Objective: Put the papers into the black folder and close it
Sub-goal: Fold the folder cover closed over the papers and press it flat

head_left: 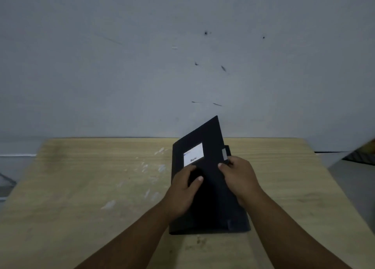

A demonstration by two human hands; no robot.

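Note:
The black folder (211, 209) lies on the wooden table (81, 187), its front cover tilted up at the far end. A white label (193, 154) shows on the cover. My left hand (183, 189) rests flat on the cover, pressing it down. My right hand (238, 177) pinches the small black tab (226, 161) of the clasp on the folder's right edge, just below a grey strip (224, 154). No papers are visible; whether any lie inside the folder cannot be told.
A grey wall (142, 65) rises right behind the table's far edge. White scuff marks (146, 167) dot the tabletop left of the folder. A dark object (363, 155) shows at the far right edge.

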